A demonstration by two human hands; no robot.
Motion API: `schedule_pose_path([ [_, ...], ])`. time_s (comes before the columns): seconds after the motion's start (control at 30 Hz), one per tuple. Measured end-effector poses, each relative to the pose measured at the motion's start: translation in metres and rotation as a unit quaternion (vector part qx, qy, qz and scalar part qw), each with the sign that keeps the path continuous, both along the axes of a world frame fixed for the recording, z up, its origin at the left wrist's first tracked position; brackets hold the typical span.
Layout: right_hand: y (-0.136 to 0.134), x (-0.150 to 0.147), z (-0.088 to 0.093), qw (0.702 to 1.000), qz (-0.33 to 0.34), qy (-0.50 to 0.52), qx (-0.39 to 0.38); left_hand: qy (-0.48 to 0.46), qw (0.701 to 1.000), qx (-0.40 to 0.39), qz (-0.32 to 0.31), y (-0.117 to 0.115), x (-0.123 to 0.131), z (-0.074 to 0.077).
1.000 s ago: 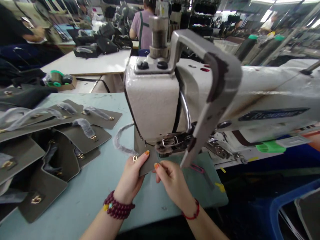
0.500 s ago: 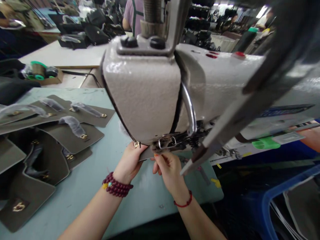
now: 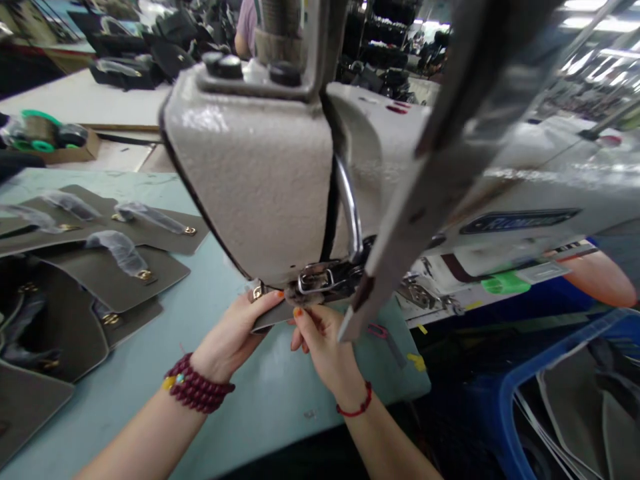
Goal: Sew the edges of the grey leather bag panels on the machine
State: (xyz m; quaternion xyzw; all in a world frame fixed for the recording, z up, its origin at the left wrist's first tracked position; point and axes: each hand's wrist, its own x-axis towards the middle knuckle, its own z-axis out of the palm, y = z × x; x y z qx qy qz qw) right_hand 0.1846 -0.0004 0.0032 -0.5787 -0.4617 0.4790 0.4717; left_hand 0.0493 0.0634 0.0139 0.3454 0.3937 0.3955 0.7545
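My left hand (image 3: pixel 233 333) is closed on the left side of a flat grey bag panel (image 3: pixel 274 319), the thumb lying along its top. A gold-coloured metal fitting (image 3: pixel 257 291) shows beside that thumb. At the panel's near edge, my right hand (image 3: pixel 327 340) pinches with thumb and forefinger, the other fingers curled below. Both hands are just under the head of a sewing machine (image 3: pixel 255 180), close to its presser foot area (image 3: pixel 315 280). The panel's far part is hidden behind the machine head, and the needle cannot be made out.
Several grey panels (image 3: pixel 165 267) with wrapped handles and gold fittings lie on the left of the pale green table (image 3: pixel 260 407). A slanted metal bar (image 3: pixel 400 233) crosses in front at right. Below right stands a blue bin (image 3: pixel 507 407) with grey pieces. Pink-handled snips (image 3: pixel 380 331) lie near my right hand.
The view has swung to the right, so the machine and panels appear further left. More of the held panel shows between my hands, and my left thumb lies straighter along it.
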Motion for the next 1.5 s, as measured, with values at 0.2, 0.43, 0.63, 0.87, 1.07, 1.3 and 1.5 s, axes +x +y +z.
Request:
schedule_pose_path([
  [0.2,0.002,0.002,-0.002,1.000,0.012,0.015,-0.012,0.058,0.993,-0.016,-0.099,0.008,-0.020,-0.008],
  [0.43,0.002,0.003,-0.002,1.000,0.006,0.013,-0.007,0.067,0.989,0.017,-0.129,0.013,-0.015,0.005],
  [0.63,0.003,0.004,0.000,1.000,0.007,0.021,-0.009,0.075,0.990,0.018,-0.116,0.014,-0.015,-0.003],
  [0.87,0.006,-0.001,-0.004,0.999,-0.013,0.029,-0.007,0.075,0.985,0.028,-0.150,0.019,-0.018,-0.006],
  [1.07,0.009,-0.005,0.001,0.998,-0.034,0.046,-0.022,0.062,0.986,0.062,-0.140,0.023,-0.015,0.004],
  [1.3,0.000,-0.004,-0.004,0.997,-0.022,0.065,-0.017,0.056,0.988,0.069,-0.123,0.030,-0.016,0.006],
  [1.5,-0.008,-0.005,-0.006,0.997,-0.008,0.068,-0.024,0.072,0.989,0.072,-0.107,0.030,-0.016,0.004],
])
